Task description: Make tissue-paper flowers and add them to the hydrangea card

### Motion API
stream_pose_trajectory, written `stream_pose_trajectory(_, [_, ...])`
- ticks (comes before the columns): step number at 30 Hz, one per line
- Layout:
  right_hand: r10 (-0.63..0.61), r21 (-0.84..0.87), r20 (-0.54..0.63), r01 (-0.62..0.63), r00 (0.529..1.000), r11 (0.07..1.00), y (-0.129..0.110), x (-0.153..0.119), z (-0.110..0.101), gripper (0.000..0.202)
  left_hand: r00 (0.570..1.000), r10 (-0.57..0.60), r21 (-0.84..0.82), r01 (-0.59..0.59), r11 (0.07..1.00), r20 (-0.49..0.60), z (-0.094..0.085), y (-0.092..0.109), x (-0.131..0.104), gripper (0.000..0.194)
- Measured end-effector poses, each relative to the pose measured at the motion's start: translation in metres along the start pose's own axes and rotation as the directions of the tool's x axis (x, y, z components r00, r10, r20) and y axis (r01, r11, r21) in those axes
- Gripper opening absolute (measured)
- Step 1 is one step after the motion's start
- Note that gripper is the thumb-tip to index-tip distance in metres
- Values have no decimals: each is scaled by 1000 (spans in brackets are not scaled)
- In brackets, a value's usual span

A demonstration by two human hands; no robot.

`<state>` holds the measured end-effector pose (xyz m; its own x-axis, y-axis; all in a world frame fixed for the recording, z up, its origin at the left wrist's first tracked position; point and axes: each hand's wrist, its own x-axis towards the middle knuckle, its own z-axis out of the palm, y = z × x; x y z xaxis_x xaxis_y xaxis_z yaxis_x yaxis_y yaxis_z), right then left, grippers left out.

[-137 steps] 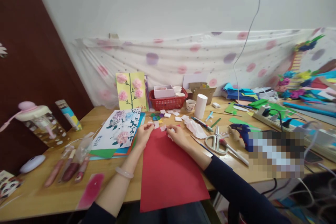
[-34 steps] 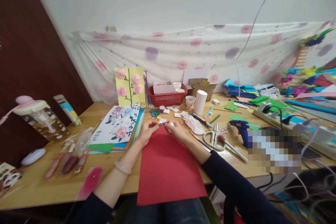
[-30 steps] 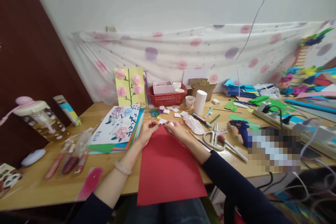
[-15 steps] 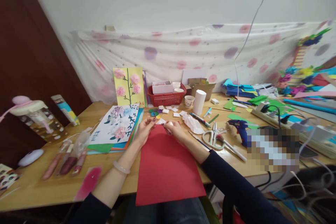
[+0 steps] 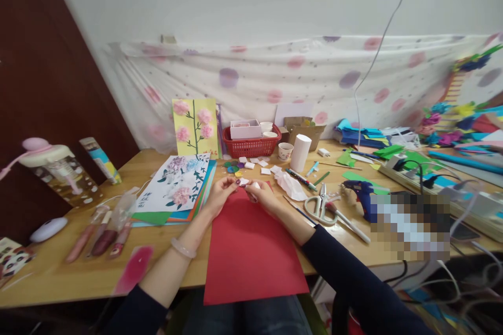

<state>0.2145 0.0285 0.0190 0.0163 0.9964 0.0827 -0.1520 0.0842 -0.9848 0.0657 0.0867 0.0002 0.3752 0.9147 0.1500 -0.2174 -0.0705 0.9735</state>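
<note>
Head view: hands (image 5: 239, 196) pinch something white (image 5: 243, 182) (mostly hidden).

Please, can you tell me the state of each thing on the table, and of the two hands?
Left hand: fingers pinching a small white piece
Right hand: fingers curled
Red sheet: unfolded
White roll: upright
Tissue: crumpled
Cardboard box: open
Red basket: loaded
Drink bottle: lid on
Glue gun: lying down, power unclear

Plain navy sleeves (image 5: 341, 267) here, ending well back from the grip. Got a pale, smooth bangle (image 5: 183, 247) behind the left hand (image 5: 220, 197), dark nail polish (image 5: 238, 182) right at the grip, dark trousers (image 5: 247, 319) below.
</note>
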Motion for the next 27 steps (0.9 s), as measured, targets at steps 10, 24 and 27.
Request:
stream_pose_trajectory(10, [1,4,-31,-1,1000,1000,3,3,-1,20,1000,5,20,-5,1000,-5,-2,-1,2,18])
stream_pose_trajectory(24, [-12,15,-47,13,999,1000,11,8,-3,25,988,155,227,-154,962,18,-3,-1,2,14])
stream_pose_trajectory(27, [-11,10,-45,11,999,1000,12,8,-4,25,986,167,269,-166,949,21,-4,-2,1,16])
